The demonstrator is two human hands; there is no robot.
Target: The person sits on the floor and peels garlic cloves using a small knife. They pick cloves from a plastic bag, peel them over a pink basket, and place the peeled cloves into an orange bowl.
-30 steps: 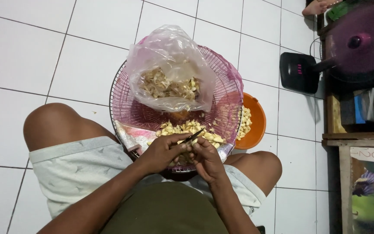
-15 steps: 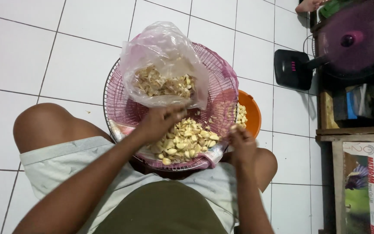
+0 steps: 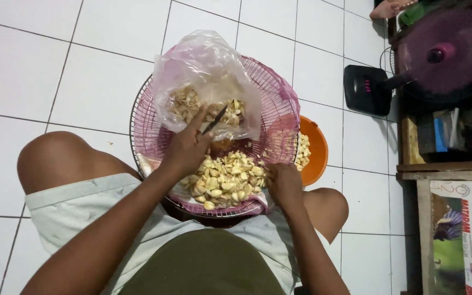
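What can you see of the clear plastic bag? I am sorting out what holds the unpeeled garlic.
The clear plastic bag is thin, crinkled and see-through. It sits open and puffed up on the far half of the pink wire tray, with a heap of pale, papery garlic pieces inside. The left hand, holding a small knife, reaches against its near edge.

Light: even and fairly bright, coming from overhead, washing the white floor tiles pale.
Shadows: soft ones are lying under the knees and beneath the pink wire tray.
Glare: the clear plastic bag is catching mild sheen.
Blur: the spinning fan is smearing into a purple disc.
Focus: centre sharp, right edge dimmer.
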